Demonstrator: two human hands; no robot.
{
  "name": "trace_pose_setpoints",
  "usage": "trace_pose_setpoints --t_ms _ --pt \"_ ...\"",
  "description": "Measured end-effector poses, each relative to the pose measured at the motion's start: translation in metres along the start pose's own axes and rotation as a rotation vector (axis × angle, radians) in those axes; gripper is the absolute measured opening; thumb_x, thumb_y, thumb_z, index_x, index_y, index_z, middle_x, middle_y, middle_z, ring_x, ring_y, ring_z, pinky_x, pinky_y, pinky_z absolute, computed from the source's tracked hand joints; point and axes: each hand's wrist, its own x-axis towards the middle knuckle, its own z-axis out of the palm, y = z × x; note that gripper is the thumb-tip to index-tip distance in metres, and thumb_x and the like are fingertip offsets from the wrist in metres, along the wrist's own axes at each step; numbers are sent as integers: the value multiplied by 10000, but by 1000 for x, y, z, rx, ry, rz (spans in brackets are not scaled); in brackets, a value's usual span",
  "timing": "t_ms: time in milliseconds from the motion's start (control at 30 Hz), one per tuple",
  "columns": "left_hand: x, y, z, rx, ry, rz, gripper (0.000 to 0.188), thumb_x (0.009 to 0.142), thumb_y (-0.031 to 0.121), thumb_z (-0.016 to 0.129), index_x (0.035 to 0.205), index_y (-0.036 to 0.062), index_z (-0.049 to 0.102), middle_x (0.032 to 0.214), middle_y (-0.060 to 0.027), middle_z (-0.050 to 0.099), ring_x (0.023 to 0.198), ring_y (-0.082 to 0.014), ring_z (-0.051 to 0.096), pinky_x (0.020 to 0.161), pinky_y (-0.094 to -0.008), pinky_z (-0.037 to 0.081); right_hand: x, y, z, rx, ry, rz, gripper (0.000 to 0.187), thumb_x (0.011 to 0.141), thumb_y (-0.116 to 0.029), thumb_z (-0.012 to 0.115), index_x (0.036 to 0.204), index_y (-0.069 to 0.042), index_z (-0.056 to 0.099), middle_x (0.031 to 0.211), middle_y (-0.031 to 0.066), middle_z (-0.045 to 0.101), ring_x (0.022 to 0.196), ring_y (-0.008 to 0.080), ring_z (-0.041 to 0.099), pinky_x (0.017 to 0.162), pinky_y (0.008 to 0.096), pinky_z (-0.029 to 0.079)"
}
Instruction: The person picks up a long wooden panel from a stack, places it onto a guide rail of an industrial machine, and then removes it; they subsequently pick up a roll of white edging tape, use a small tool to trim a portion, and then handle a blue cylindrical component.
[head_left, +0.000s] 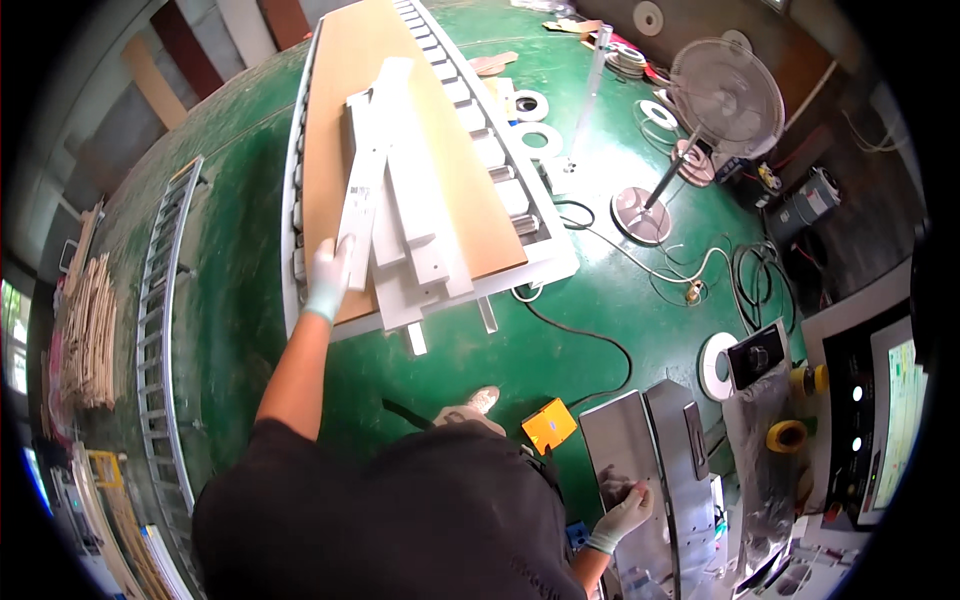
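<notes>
My left hand [328, 275], in a pale glove, reaches out to the near end of a long white strip [361, 195] and holds it by that end. The strip lies among several white boards [415, 190] stacked on a brown panel [345, 70] that rests on a long roller table [490, 150]. My right hand [622, 515], also gloved, rests low on the grey metal surface of a machine [625, 440] at my right side; its fingers are spread flat on the metal.
A standing fan [722, 95] with its round base [640, 215] stands on the green floor, with cables [590, 340] trailing past. Rolls of tape [540, 135] lie beside the table. An orange box [548, 425] sits near my feet. A metal rack [160, 310] and wooden slats [88, 330] are left.
</notes>
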Motion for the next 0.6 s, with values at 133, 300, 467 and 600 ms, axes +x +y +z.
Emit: trace_pose_setpoints --t_ms 133,300,467,600 --pt "-14 27 -18 -304 -525 57 451 1044 339 647 1274 -48 629 1099 -57 703 991 -132 636 895 -298 519 4 -40 30 329 -2 127 256 1068 -153 481 873 -31 593 760 31 598 685 131 591 617 292 483" --pt "-41 73 -26 -49 -1043 -4 510 912 389 725 1101 -85 715 1010 -79 729 934 -144 657 840 -307 538 46 -31 39 390 -248 110 489 1079 -391 558 1454 -82 502 1091 133 706 914 265 702 826 399 592" --pt "-73 110 14 18 -1502 -162 505 823 342 813 1066 -96 750 885 -59 745 812 -123 664 748 -292 542 40 -71 22 1050 -73 133 603 1086 -429 520 1590 -150 343 1224 142 686 1090 297 689 958 407 559" --pt "-101 150 78 101 -1488 4 450 969 381 669 1024 -56 760 776 -37 695 753 -123 650 723 -278 529 14 -42 -38 595 181 115 363 1064 -175 559 1379 4 576 1163 143 708 1007 253 702 913 374 570"
